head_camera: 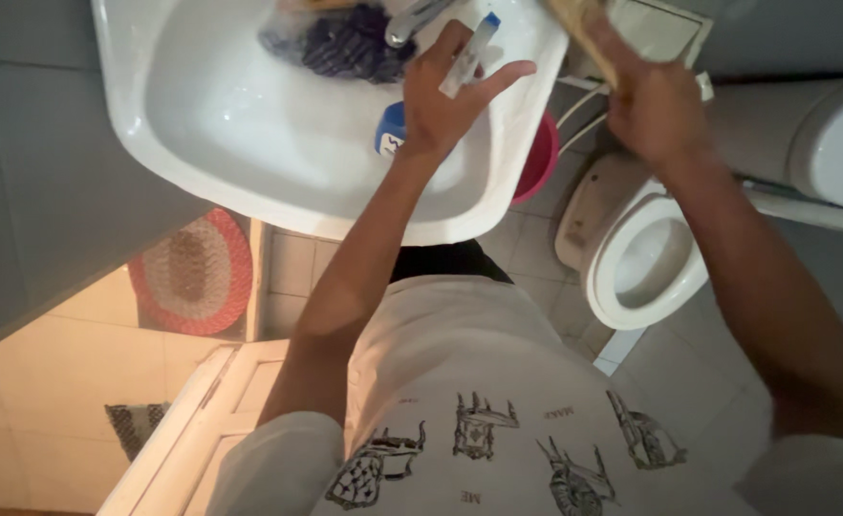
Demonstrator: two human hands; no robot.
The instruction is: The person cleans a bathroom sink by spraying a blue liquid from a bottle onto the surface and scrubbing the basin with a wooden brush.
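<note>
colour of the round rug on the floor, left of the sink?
The round rug has red, white and dark concentric rings; head view.

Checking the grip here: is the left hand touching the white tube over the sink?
Touching. The head view shows the white tube lying between the spread fingers of the left hand, with no gap, above the sink.

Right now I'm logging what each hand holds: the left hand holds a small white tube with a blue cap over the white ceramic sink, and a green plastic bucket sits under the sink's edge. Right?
Nearly. The head view shows the left hand with the small white tube with a blue cap over the white ceramic sink, but the plastic bucket is pinkish red, not green.
</note>
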